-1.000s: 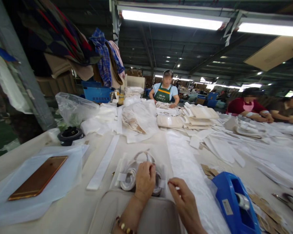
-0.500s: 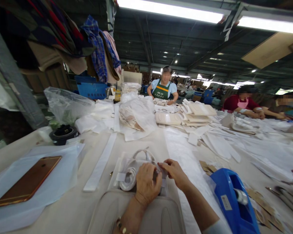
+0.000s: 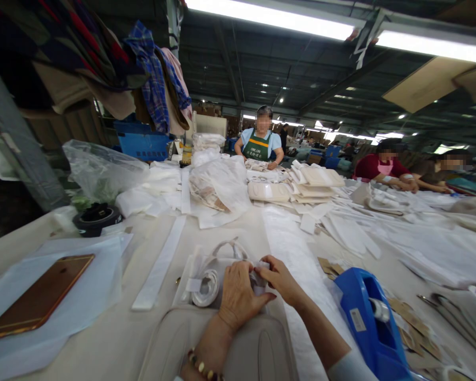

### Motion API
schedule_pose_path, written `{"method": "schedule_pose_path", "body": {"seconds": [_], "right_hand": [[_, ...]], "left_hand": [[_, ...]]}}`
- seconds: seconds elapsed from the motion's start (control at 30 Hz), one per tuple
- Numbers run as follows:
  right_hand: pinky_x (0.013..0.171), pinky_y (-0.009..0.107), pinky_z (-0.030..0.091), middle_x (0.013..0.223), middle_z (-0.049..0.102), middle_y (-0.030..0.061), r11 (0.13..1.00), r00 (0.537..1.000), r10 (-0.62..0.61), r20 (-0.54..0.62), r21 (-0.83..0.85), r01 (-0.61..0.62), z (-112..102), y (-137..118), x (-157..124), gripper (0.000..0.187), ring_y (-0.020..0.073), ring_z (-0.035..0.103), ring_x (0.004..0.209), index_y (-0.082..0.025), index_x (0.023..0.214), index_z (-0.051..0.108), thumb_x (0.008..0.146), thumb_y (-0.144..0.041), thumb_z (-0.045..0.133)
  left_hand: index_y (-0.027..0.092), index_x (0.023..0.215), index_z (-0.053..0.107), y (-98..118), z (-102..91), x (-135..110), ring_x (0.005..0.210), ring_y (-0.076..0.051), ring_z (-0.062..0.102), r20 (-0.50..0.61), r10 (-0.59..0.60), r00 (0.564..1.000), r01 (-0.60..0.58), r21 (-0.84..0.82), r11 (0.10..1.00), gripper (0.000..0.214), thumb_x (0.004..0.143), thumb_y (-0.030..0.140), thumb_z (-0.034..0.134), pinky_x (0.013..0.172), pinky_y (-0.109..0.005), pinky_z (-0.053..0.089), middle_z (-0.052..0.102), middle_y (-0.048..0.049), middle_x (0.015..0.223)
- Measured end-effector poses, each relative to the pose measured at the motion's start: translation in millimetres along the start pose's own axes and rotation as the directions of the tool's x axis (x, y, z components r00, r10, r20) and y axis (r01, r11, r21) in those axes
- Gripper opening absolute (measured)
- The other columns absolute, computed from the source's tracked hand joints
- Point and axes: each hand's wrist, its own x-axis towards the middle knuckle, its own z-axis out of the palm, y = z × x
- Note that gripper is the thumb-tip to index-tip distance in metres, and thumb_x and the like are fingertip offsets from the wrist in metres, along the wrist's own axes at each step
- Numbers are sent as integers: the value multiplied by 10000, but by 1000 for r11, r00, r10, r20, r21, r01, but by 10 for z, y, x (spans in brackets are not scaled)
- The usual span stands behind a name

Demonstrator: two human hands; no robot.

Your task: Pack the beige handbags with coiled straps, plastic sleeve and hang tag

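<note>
A beige handbag (image 3: 218, 344) lies before me, with its curved handle (image 3: 228, 244) standing up at the far side. A rolled strap (image 3: 206, 288) in white wrapping sits at the bag's left end, a small white band around it. My left hand (image 3: 238, 291) lies over the bag's top, fingers curled down on something hidden beneath them, thumb stretched to the right. Beside it my right hand (image 3: 277, 276) pinches white wrapping (image 3: 259, 286) at the bag's right end. The two hands' fingertips nearly meet there.
A blue tape dispenser (image 3: 371, 323) stands to the right. A phone (image 3: 39, 296) lies on pale sheets at left, near a long white strip (image 3: 161, 264) and a black tape roll (image 3: 97, 218). Stacked beige pieces (image 3: 315, 180) and plastic bags lie farther back. Co-workers sit across the table.
My left thumb has swung out to the right, away from its fingers. My right hand has stayed at the bag's right end. The whole view has shifted slightly.
</note>
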Motion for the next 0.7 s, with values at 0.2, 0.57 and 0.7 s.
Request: {"method": "schedule_pose_path", "body": {"seconds": [0.2, 0.57, 0.7], "right_hand": [[605, 276, 387, 666, 526, -2, 989, 989, -111, -99, -103, 101, 74, 32, 23, 176, 157, 483, 664, -188, 760, 538, 760, -338, 446], [620, 277, 350, 641, 502, -11, 969, 978, -128, -163, -232, 88, 166, -59, 49, 110, 160, 461, 636, -216, 717, 474, 761, -314, 455], [640, 277, 349, 660, 498, -9, 962, 972, -125, -199, -264, 69, 202, -56, 17, 81, 163, 467, 647, -216, 760, 477, 784, -291, 457]], "left_hand": [[179, 974, 465, 90, -33, 0, 864, -246, 539, 152, 91, 984, -111, 129, 985, 422, 674, 304, 734, 762, -412, 388, 586, -37, 904], [159, 920, 501, 125, 56, 14, 817, -258, 527, 125, -175, 977, 119, 367, 922, 288, 775, 372, 630, 685, -380, 371, 570, -61, 859], [171, 904, 520, 59, 68, -9, 818, -258, 521, 182, -92, 979, 12, 397, 918, 202, 786, 315, 599, 665, -365, 375, 556, -59, 844]]}}
